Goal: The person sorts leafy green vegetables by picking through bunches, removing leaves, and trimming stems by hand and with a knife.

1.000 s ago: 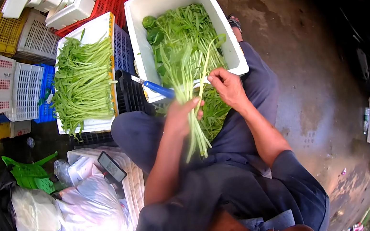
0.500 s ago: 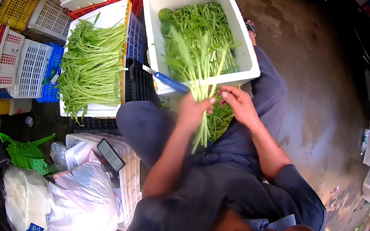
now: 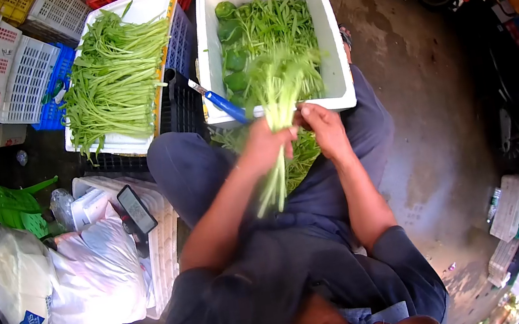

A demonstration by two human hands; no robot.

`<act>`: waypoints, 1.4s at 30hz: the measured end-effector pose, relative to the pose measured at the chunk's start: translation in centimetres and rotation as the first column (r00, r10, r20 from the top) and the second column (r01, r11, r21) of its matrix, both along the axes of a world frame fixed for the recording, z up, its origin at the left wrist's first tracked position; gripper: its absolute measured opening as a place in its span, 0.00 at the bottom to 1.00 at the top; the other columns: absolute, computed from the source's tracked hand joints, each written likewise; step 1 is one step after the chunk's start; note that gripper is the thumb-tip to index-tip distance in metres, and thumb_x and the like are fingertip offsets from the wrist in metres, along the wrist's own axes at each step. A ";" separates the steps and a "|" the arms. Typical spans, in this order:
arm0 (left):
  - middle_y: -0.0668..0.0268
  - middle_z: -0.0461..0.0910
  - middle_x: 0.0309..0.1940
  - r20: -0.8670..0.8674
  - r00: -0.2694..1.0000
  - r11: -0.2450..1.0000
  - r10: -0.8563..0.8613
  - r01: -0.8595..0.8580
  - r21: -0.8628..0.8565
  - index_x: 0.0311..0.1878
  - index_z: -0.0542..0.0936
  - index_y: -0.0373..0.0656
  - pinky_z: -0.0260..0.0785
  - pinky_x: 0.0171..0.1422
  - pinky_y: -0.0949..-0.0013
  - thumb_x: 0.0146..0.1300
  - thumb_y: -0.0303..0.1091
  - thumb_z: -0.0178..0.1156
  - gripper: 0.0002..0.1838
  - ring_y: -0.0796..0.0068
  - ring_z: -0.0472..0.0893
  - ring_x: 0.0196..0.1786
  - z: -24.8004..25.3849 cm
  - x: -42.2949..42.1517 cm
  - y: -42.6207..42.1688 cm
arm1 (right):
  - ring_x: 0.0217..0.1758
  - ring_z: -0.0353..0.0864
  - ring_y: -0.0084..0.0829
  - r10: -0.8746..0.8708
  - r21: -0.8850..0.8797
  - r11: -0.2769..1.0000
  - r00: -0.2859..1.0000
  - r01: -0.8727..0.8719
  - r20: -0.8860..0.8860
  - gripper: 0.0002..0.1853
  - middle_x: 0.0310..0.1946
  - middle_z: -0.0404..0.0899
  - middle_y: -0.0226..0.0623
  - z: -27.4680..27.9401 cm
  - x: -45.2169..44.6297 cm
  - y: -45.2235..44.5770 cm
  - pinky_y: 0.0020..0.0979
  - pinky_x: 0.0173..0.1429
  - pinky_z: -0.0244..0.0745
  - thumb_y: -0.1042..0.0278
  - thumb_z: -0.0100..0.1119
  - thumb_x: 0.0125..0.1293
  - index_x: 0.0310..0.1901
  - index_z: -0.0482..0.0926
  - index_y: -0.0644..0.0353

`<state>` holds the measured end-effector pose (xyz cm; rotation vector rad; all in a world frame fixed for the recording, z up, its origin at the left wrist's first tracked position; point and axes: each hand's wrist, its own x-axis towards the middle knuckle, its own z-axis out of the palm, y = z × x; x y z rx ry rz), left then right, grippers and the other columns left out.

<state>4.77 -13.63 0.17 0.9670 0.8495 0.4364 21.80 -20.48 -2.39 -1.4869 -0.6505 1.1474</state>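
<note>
My left hand (image 3: 265,144) is closed round a bunch of leafy green stalks (image 3: 278,101), their leaves blurred over the white foam box (image 3: 338,48) and the cut ends pointing at my lap. A knife with a blue handle (image 3: 225,106) lies at the box's near left corner, its handle end meeting my left hand; I cannot tell whether the hand grips it. Close to the bunch's right side, my right hand (image 3: 325,128) has thumb and fingers pinched together, and what they hold is too small to make out. More greens (image 3: 303,158) lie between my legs.
Inside the foam box are leafy greens (image 3: 278,23) and round green vegetables (image 3: 234,57). At left, a foam lid (image 3: 127,142) bears a pile of stalks (image 3: 118,82). Stacked crates (image 3: 32,76), a phone (image 3: 136,208) and white bags (image 3: 98,276) are also on the left.
The whole view has shifted slightly, so things sit further up and left. The bunch's leaves have swung and blurred, and the round vegetables in the box show more.
</note>
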 end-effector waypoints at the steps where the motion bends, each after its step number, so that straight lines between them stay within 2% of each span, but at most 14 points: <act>1: 0.66 0.80 0.31 0.071 0.996 0.998 0.060 -0.060 -0.003 0.53 0.75 0.37 0.76 0.26 0.71 0.66 0.23 0.64 0.14 0.75 0.79 0.23 0.6 -0.4 1.6 | 0.41 0.83 0.25 -0.018 0.016 1.000 0.998 0.019 -0.052 0.17 0.37 0.86 0.35 0.3 0.1 1.4 0.27 0.50 0.76 0.65 0.57 0.76 0.54 0.82 0.72; 3: 0.65 0.80 0.30 -0.013 0.987 0.987 0.163 -0.162 0.004 0.58 0.75 0.36 0.75 0.25 0.71 0.67 0.23 0.63 0.17 0.73 0.79 0.23 2.1 -1.2 5.0 | 0.45 0.85 0.27 0.052 -0.071 0.997 0.988 -0.042 0.146 0.18 0.46 0.87 0.38 -1.1 3.0 3.8 0.27 0.51 0.76 0.63 0.58 0.75 0.58 0.80 0.67; 7: 0.63 0.81 0.33 0.235 0.929 0.954 0.285 -0.252 -0.161 0.64 0.75 0.37 0.76 0.28 0.66 0.69 0.28 0.63 0.20 0.72 0.79 0.26 4.2 -3.9 12.2 | 0.39 0.84 0.27 0.013 -0.109 0.994 0.991 0.002 0.136 0.17 0.39 0.86 0.35 -6.0 8.1 9.3 0.29 0.50 0.78 0.64 0.59 0.73 0.53 0.82 0.71; 11: 0.66 0.78 0.35 0.263 0.913 0.937 0.313 -0.251 -0.244 0.61 0.77 0.37 0.71 0.34 0.64 0.70 0.31 0.64 0.19 0.72 0.78 0.30 3.8 -4.5 15.7 | 0.35 0.83 0.27 0.095 -0.307 0.951 0.974 -0.028 0.206 0.13 0.34 0.84 0.36 -14.0 12.8 14.1 0.32 0.44 0.79 0.65 0.62 0.69 0.45 0.85 0.68; 13: 0.65 0.78 0.36 0.251 0.904 0.916 0.345 -0.267 -0.299 0.62 0.76 0.38 0.71 0.34 0.64 0.71 0.31 0.64 0.19 0.72 0.77 0.30 2.1 -4.6 16.6 | 0.36 0.86 0.35 0.270 -0.429 0.900 0.864 -0.071 0.425 0.12 0.34 0.86 0.44 -18.2 15.0 15.8 0.36 0.44 0.81 0.67 0.61 0.65 0.41 0.85 0.68; 16: 0.65 0.78 0.36 0.186 0.911 0.899 0.368 -0.298 -0.321 0.62 0.75 0.38 0.70 0.34 0.65 0.70 0.31 0.64 0.20 0.72 0.77 0.30 0.4 -4.8 17.3 | 0.41 0.87 0.41 0.670 -0.677 0.719 0.418 -0.157 0.614 0.12 0.39 0.86 0.48 -20.8 16.5 17.9 0.40 0.46 0.81 0.67 0.58 0.65 0.41 0.84 0.67; 18: 0.64 0.78 0.36 0.156 0.917 0.901 0.366 -0.307 -0.308 0.61 0.75 0.39 0.71 0.34 0.65 0.70 0.31 0.65 0.19 0.72 0.77 0.30 0.5 -4.7 17.9 | 0.50 0.88 0.50 0.850 -0.883 0.429 -0.247 -0.188 0.466 0.14 0.44 0.88 0.52 -21.3 16.2 19.5 0.44 0.52 0.83 0.67 0.54 0.67 0.43 0.87 0.63; 21: 0.64 0.78 0.36 0.132 0.911 0.891 0.391 -0.339 -0.302 0.61 0.75 0.40 0.72 0.34 0.64 0.70 0.31 0.65 0.19 0.71 0.78 0.30 1.0 -4.2 18.8 | 0.53 0.88 0.47 0.758 -0.789 0.614 0.272 0.006 0.593 0.13 0.46 0.88 0.51 -25.5 14.7 19.5 0.42 0.53 0.84 0.68 0.52 0.69 0.46 0.84 0.64; 24: 0.63 0.79 0.36 0.148 0.901 0.883 0.408 -0.349 -0.314 0.61 0.76 0.41 0.73 0.34 0.62 0.70 0.31 0.64 0.18 0.69 0.79 0.31 1.0 -4.4 19.0 | 0.54 0.88 0.45 0.701 -0.794 0.596 0.401 0.123 0.589 0.14 0.48 0.87 0.51 -24.1 12.4 20.7 0.40 0.53 0.85 0.67 0.52 0.70 0.50 0.81 0.66; 33: 0.63 0.81 0.36 0.220 0.864 0.859 0.454 -0.358 -0.367 0.60 0.78 0.42 0.75 0.34 0.60 0.71 0.32 0.64 0.17 0.68 0.80 0.31 0.7 -5.6 18.8 | 0.54 0.88 0.49 0.715 -0.776 0.604 0.306 0.182 0.628 0.17 0.49 0.86 0.58 -23.8 11.7 21.7 0.43 0.53 0.84 0.63 0.52 0.71 0.52 0.78 0.68; 36: 0.63 0.80 0.36 0.227 0.861 0.860 0.456 -0.360 -0.363 0.60 0.78 0.41 0.75 0.34 0.60 0.71 0.32 0.64 0.17 0.69 0.80 0.31 0.7 -5.9 18.6 | 0.42 0.90 0.44 0.662 -0.744 0.661 0.388 0.103 0.642 0.15 0.43 0.86 0.56 -22.8 13.2 21.6 0.42 0.44 0.86 0.67 0.55 0.68 0.50 0.78 0.69; 38: 0.63 0.80 0.36 0.233 0.857 0.858 0.459 -0.360 -0.366 0.60 0.78 0.41 0.76 0.35 0.61 0.71 0.31 0.63 0.16 0.69 0.80 0.31 0.7 -5.9 18.6 | 0.36 0.88 0.41 0.350 -0.657 0.753 0.869 -0.038 0.350 0.13 0.39 0.85 0.54 -21.5 14.1 20.9 0.41 0.43 0.85 0.70 0.54 0.68 0.49 0.76 0.71; 39: 0.63 0.80 0.36 0.224 0.862 0.862 0.455 -0.364 -0.354 0.60 0.78 0.41 0.76 0.35 0.61 0.71 0.31 0.63 0.16 0.69 0.81 0.31 0.7 -5.9 18.6 | 0.32 0.87 0.40 0.164 -0.583 0.809 0.981 -0.073 0.104 0.12 0.37 0.84 0.53 -20.7 14.2 20.4 0.41 0.42 0.85 0.72 0.54 0.68 0.48 0.75 0.72; 42: 0.64 0.80 0.35 0.206 0.870 0.871 0.447 -0.371 -0.322 0.59 0.78 0.40 0.77 0.35 0.62 0.71 0.30 0.63 0.15 0.71 0.81 0.31 0.8 -5.7 18.7 | 0.25 0.79 0.33 0.032 -0.437 0.894 0.985 -0.103 -0.168 0.08 0.31 0.79 0.44 -14.2 12.3 19.2 0.42 0.47 0.85 0.76 0.53 0.71 0.48 0.71 0.69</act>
